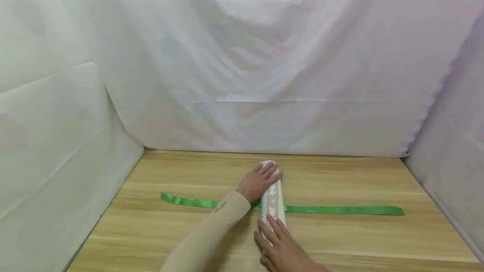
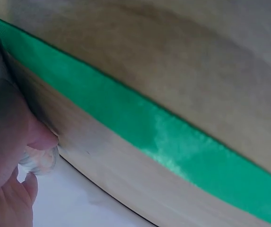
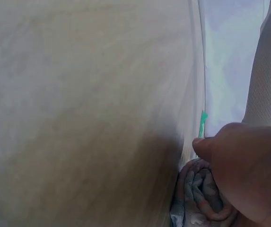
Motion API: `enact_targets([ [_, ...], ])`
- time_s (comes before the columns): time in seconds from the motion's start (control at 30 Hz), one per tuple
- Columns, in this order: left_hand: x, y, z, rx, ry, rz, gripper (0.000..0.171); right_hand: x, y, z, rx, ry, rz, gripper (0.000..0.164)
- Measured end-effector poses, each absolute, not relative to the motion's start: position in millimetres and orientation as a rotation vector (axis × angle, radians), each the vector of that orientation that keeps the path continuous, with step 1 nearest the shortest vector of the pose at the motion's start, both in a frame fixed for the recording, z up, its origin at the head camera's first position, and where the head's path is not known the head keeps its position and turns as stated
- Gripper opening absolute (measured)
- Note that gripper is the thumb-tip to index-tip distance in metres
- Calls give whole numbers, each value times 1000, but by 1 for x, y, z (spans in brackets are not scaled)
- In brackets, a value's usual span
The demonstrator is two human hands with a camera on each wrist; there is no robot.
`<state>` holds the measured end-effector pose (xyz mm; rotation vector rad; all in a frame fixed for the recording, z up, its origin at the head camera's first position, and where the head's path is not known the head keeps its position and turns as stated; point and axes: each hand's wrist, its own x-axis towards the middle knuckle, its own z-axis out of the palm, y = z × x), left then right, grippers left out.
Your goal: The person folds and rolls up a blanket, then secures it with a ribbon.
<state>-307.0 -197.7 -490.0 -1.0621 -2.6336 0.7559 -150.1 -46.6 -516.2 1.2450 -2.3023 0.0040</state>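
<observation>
A rolled-up towel, white with a beige band and white figures, lies lengthwise away from me on the table. Beneath it a green ribbon stretches crosswise, coming out on both sides. My left hand rests over the roll's far end with its fingers extended across the top. On the near end lies my right hand, fingers spread over the cloth. The right wrist view shows the coiled end of the towel under that hand. Close to the left hand, the ribbon runs flat in the left wrist view.
The wood-grain table extends to both sides of the towel. A white cloth curtain hangs along the back edge, with more white sheeting at the left and right sides.
</observation>
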Motion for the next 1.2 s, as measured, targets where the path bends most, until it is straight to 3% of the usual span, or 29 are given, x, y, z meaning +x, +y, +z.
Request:
enact_targets([
  [0.83,-304,-196,-489,-1009,-2663,778,63,-150,-45,-521,1271,-2312,1,54],
  [1.2,-305,-199,-488,-1016,-2629,758,74,-150,-43,-518,1296,-2328,112,52],
])
